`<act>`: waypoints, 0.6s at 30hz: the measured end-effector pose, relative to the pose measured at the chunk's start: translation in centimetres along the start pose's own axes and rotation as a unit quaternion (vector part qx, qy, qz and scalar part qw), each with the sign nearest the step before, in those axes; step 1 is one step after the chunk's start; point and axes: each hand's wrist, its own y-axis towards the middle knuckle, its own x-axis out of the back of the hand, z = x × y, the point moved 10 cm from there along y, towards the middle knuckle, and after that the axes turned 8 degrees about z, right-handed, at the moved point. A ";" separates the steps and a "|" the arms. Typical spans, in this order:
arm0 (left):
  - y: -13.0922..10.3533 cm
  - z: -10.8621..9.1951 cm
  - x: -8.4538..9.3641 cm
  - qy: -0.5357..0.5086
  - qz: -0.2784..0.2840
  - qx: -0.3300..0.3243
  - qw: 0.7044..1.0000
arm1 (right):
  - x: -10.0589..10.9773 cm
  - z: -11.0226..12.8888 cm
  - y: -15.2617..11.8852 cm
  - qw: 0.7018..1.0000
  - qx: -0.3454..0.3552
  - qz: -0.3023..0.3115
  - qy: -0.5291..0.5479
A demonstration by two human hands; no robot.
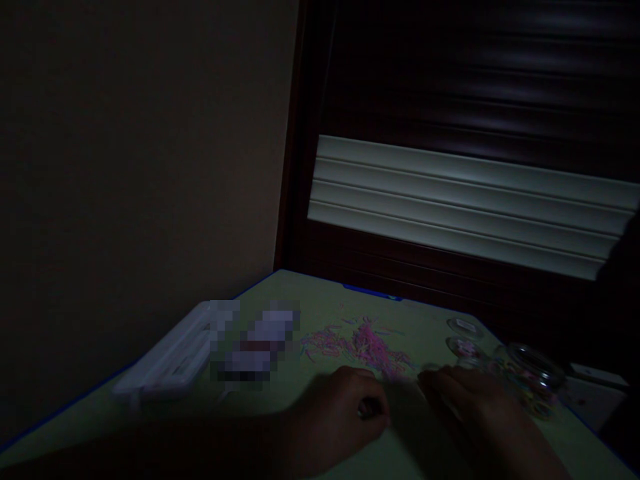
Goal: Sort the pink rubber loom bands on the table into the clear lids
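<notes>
A loose pile of thin pink strands (373,347), with some paler and bluish ones, is spread over the pale green tabletop (320,407). Just in front of it, my left hand (345,413) is curled, thumb and forefinger meeting in a ring. Whatever is between those fingertips is too dark to make out. To its right, my right hand (470,403) has its fingers pressed together, tips pointing left near the pile's front edge. Any small thing in that pinch is hidden by shadow. The two hands are apart.
At right stand a clear jar (533,380) of colourful bands, a smaller clear container (465,350) and a round clear lid (464,327). A white case (170,357) and a blurred-out phone-like object (260,343) lie at left. Wall and dark slatted panel border the table.
</notes>
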 end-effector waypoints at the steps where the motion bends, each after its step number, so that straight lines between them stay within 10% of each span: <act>1: 0.0 0.0 0.0 -0.002 0.000 -0.001 1.000 | 0.3 -0.5 -0.1 1.000 -0.015 -0.007 -0.016; 18: -0.1 -0.3 0.2 0.001 0.005 -0.005 1.000 | 2.2 -6.0 -3.0 0.958 -0.214 0.002 -0.193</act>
